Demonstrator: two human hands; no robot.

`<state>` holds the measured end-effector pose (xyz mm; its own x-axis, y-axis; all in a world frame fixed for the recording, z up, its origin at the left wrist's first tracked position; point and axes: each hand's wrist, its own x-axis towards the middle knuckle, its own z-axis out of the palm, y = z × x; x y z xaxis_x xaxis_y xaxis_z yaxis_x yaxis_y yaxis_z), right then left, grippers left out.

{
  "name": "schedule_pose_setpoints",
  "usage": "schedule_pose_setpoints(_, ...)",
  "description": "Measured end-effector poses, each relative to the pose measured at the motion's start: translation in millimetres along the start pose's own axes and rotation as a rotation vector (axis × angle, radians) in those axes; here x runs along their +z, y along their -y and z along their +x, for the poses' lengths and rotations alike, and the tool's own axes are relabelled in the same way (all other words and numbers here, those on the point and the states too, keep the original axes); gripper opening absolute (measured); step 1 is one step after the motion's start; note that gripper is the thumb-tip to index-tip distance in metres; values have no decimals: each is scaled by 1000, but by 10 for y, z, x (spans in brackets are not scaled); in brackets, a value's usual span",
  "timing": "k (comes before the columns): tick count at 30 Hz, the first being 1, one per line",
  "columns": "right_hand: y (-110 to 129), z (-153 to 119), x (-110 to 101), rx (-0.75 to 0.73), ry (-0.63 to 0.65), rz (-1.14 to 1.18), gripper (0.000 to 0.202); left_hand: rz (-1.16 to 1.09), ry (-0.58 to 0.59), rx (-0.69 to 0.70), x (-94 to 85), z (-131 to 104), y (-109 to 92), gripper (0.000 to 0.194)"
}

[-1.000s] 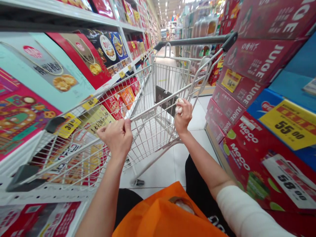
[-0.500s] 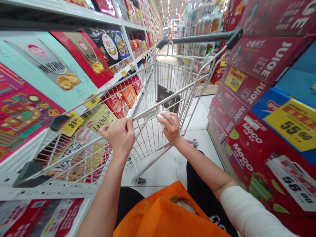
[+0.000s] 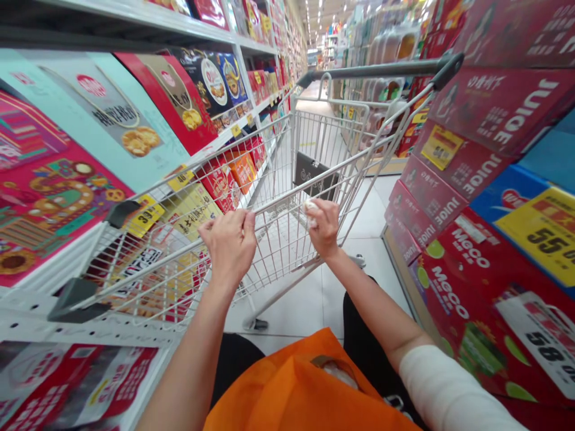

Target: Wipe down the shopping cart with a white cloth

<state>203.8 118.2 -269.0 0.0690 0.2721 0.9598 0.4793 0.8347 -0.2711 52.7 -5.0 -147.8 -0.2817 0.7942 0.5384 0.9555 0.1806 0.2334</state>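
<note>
A wire shopping cart (image 3: 377, 70) stands askew in front of me, its long dark handle at the far end. My left hand (image 3: 231, 244) is closed over the near top rail of the cart's side. Farther along that same side, my right hand (image 3: 326, 228) has its fingers curled round a small crumpled white cloth or tissue (image 3: 309, 206). The right fingers are close to the rail; whether they touch it I cannot tell. Behind them a dark plate (image 3: 315, 175) is fixed to the cart's wire. Through the mesh the basket shows no goods inside.
Shelves (image 3: 193, 15) with gift boxes (image 3: 112, 114) and yellow price tags line the left, close against the cart. Stacked red drink cartons (image 3: 471, 269) rise on the right. A white tiled floor (image 3: 296, 302) runs between, and the aisle continues beyond the handle.
The cart, shelves and both hands sit slightly farther right in the view. My left hand stays on the rail, and my right still holds the white cloth or tissue.
</note>
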Motion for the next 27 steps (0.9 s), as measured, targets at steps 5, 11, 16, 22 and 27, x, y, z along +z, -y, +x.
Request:
schedule_pose_setpoints(5, -431, 270, -169, 210, -257, -159, 25, 168, -220, -159, -325, -173, 360, 42)
schedule_pose_setpoints(11, 78, 149, 86, 221, -94, 2, 29, 209, -140, -293, -196, -227, 578, 44)
schedule_pose_setpoints(16, 336, -12, 138, -68, 121, 117, 31, 189, -162, -255, -131, -223, 542, 43)
schedule_pose_setpoints(22, -232, 244, 23, 314, -148, -70, 31, 158, -185, -256, -90, -239, 499, 44)
schedule_pose_setpoints(27, 340, 24, 175, 52, 33, 8, 30, 144, -181, -257, -60, -240, 402, 44)
